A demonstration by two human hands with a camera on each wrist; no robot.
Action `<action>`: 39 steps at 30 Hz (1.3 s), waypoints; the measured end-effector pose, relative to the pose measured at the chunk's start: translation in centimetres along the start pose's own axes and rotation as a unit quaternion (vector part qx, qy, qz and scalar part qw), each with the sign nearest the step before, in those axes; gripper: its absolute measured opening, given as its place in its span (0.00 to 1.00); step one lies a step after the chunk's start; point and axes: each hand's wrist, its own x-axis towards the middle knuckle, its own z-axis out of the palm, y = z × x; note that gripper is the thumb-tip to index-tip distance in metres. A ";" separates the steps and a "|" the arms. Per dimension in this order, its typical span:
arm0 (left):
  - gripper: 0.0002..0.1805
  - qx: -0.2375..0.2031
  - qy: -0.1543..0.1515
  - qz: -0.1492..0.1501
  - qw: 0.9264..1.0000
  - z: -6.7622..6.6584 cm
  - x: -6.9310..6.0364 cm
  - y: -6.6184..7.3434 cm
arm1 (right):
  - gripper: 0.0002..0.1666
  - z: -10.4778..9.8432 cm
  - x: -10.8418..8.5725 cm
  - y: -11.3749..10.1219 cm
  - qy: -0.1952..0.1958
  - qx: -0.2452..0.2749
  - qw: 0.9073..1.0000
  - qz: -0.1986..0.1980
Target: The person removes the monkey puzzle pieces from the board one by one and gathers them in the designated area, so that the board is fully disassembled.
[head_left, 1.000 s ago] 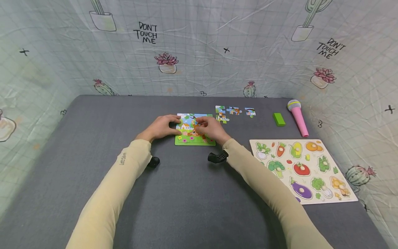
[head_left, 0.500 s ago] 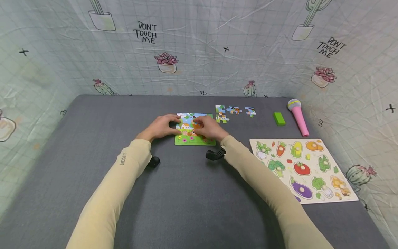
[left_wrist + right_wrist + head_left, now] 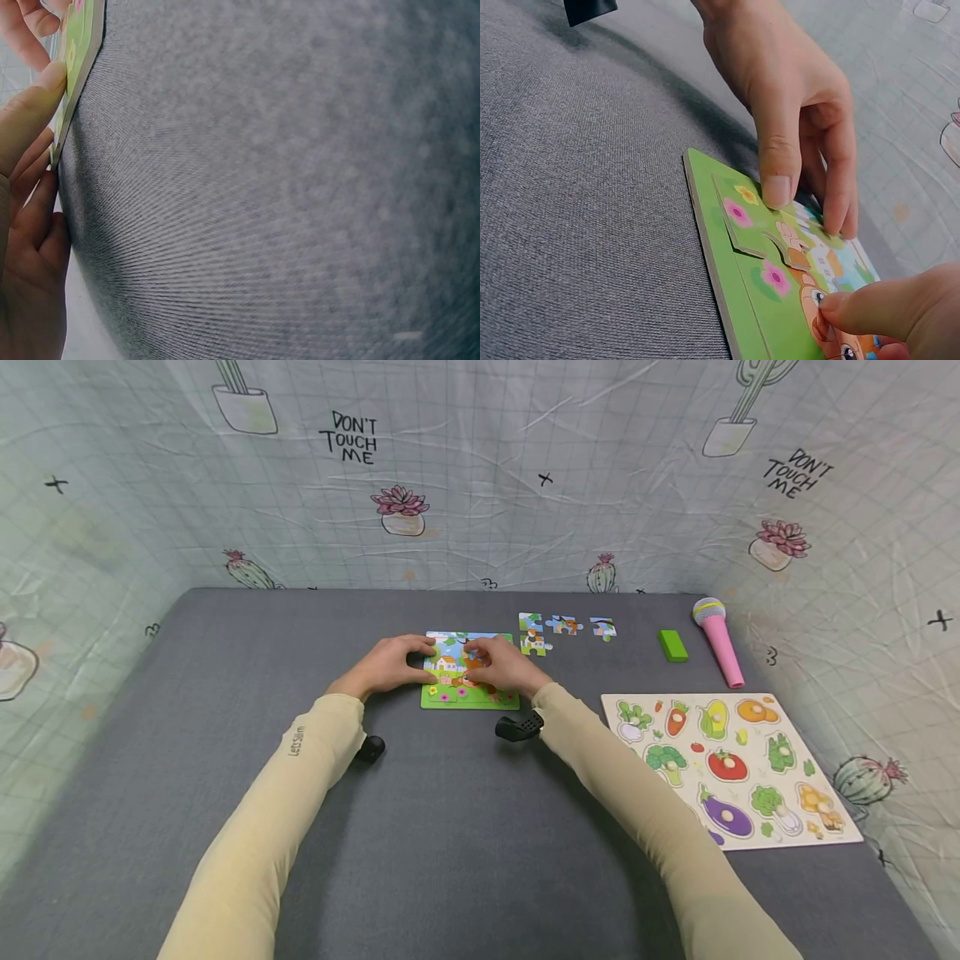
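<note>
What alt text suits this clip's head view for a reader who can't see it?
A person's left grip and right grip rest on a picture puzzle on a gray table, at its left and right sides. To the right, farther back, lie loose puzzle pieces, a green block and a pink microphone; nearer lies a vegetable board.

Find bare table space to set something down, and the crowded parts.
Bare: the table left of the left sleeve, and between it and the right sleeve, nearer than the jigsaw puzzle. Crowded: the right side, with loose jigsaw pieces, green block, pink microphone and vegetable puzzle board.
</note>
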 end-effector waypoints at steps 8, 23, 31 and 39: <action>0.31 0.002 0.000 0.002 1.000 -0.1 0.1 0.0 | 0.30 0.0 -0.5 -0.4 -0.012 -0.037 0.999 -0.018; 0.31 0.010 -0.005 0.003 1.000 -0.1 0.2 0.0 | 0.29 -0.3 -0.3 -0.6 -0.044 -0.074 0.996 -0.033; 0.31 0.011 -0.002 0.006 1.000 -0.1 0.1 0.1 | 0.27 -0.1 -0.4 -0.8 -0.041 -0.059 0.997 -0.002; 0.31 0.012 -0.002 0.004 1.000 -0.1 0.0 0.2 | 0.23 0.1 -0.3 -1.0 -0.033 -0.025 0.999 0.026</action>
